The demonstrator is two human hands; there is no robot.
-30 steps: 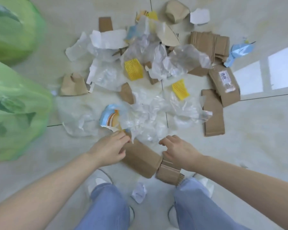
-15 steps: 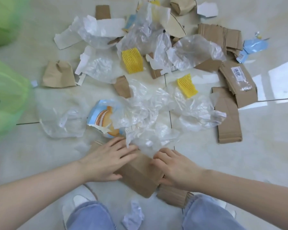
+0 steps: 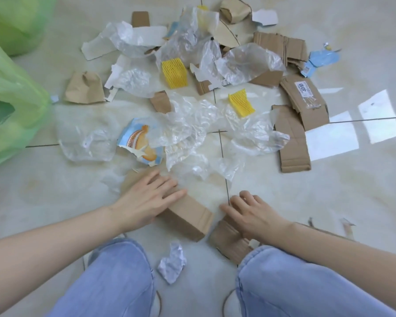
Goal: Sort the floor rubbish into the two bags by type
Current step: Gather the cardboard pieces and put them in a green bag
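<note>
Head view, right hand shifted onto smaller cardboard, left hand fingers flat, apart.

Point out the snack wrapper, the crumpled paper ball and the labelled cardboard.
snack wrapper (image 3: 140, 143): head view, on its printed front.
crumpled paper ball (image 3: 172, 263): head view, on its middle.
labelled cardboard (image 3: 306, 104): head view, on the brown face below the label.

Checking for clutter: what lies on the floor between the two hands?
Head view: only bare tile with a grout line between the left hand and right hand; the cardboard piece ends just nearer.
</note>
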